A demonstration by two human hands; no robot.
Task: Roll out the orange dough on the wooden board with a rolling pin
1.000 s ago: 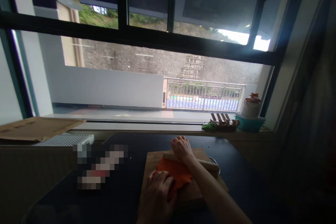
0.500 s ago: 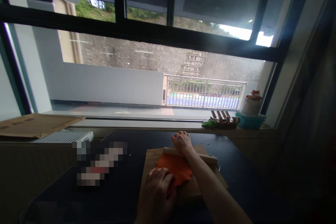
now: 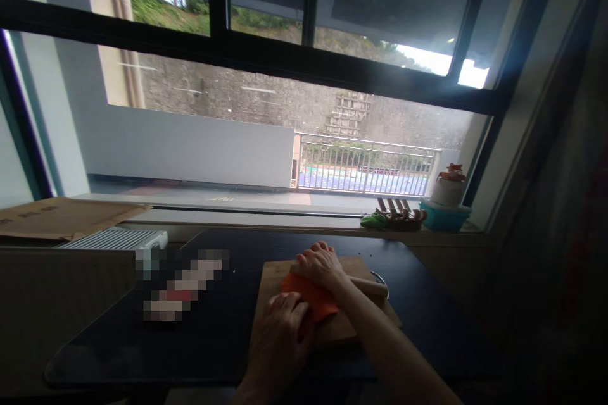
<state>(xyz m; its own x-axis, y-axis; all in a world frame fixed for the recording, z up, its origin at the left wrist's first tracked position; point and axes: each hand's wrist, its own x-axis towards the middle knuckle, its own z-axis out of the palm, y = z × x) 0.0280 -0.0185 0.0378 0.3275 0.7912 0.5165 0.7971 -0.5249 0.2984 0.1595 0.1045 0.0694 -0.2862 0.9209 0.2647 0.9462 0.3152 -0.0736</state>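
On a wooden board [image 3: 273,273] lies a thin orange sheet of dough or clay [image 3: 322,304]; I cannot tell which. A wooden rolling pin [image 3: 368,285] crosses its far part. My right hand [image 3: 323,263] is over the pin's left portion, fingers bent around it and hiding that end. At the sheet's near left edge, my left hand [image 3: 285,323] is closed, with curled fingers against the orange sheet; its fingertips are partly hidden.
The board rests on a dark table [image 3: 213,354]. A metal handle [image 3: 382,280] shows at the board's right. Left of it lies a blurred-out item [image 3: 190,281]. On the windowsill are a teal box [image 3: 444,214] and a brown slatted object [image 3: 401,215]. Cardboard [image 3: 71,218] lies at left.
My right hand has shifted left along the rolling pin and slightly nearer, covering more of the orange sheet. My left hand stays at the sheet's near edge. The view has tilted slightly.
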